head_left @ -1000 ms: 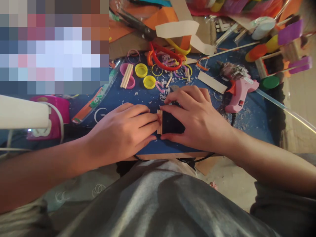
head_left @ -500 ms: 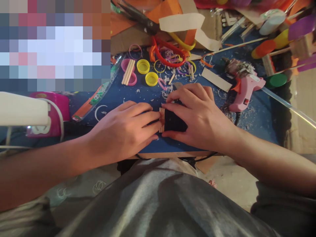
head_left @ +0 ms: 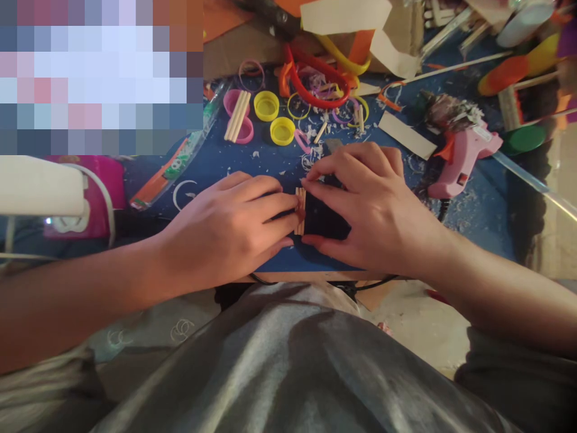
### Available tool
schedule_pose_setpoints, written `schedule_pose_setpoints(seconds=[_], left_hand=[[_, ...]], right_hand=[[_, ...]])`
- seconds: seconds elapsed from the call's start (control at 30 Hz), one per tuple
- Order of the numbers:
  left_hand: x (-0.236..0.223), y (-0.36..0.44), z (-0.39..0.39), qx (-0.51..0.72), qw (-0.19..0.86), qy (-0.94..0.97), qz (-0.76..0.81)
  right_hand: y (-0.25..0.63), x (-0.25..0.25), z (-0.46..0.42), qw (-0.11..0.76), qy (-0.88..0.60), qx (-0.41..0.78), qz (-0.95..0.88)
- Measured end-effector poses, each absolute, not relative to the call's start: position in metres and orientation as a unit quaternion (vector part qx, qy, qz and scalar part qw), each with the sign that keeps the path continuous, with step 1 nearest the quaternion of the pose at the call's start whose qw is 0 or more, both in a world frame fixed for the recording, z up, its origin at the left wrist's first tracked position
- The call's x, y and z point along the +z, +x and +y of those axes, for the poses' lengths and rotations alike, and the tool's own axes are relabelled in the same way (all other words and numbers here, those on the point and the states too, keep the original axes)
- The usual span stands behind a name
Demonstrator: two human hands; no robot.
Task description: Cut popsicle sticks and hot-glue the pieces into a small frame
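A small dark block (head_left: 322,219) with short wooden sticks (head_left: 300,210) set against its left side lies near the front edge of the blue table top (head_left: 469,210). My left hand (head_left: 229,231) lies beside it, fingers pressed together against the sticks. My right hand (head_left: 374,210) covers the block from the right, fingers and thumb curled round it. Most of the block is hidden under that hand.
A pink glue gun (head_left: 462,159) lies right of my right hand, its cord dropping over the table edge. Behind are yellow caps (head_left: 282,130), pink rings with sticks (head_left: 237,114), coloured bands, a red loop (head_left: 315,84), paper strips and wood shavings. A pink box (head_left: 97,195) sits left.
Both hands stay on the block and sticks; the fingers have closed a little tighter against them. The view has shifted slightly, so everything sits lower and further right.
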State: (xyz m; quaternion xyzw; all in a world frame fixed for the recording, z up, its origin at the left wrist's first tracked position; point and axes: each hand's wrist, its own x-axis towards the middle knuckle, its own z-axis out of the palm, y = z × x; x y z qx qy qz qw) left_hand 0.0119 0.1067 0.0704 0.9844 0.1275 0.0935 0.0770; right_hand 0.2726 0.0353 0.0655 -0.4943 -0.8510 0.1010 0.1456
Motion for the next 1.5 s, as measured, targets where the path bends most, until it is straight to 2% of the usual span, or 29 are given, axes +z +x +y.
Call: schedule_pose_setpoints(seconds=[0.47, 0.67, 0.8, 0.93, 1.5], left_hand=[[0.0698, 0.0129, 0.106, 0.121, 0.045, 0.986, 0.104], [0.0705, 0.0118, 0.1061, 0.124, 0.043, 0.986, 0.106], [0.0706, 0.0122, 0.1064, 0.123, 0.034, 0.987, 0.101], [0.0709, 0.0128, 0.1067, 0.126, 0.028, 0.987, 0.097], [0.0719, 0.0129, 0.1062, 0.109, 0.065, 0.986, 0.108]], right_hand=[[0.272, 0.0625, 0.0368, 0.157, -0.495, 0.078, -0.851], [0.2789, 0.0666, 0.0382, 0.149, -0.499, 0.114, -0.846], [0.2779, 0.0656, 0.0371, 0.165, -0.495, 0.087, -0.848], [0.2722, 0.0649, 0.0356, 0.147, -0.503, 0.093, -0.847], [0.2765, 0.064, 0.0377, 0.148, -0.503, 0.111, -0.844]])
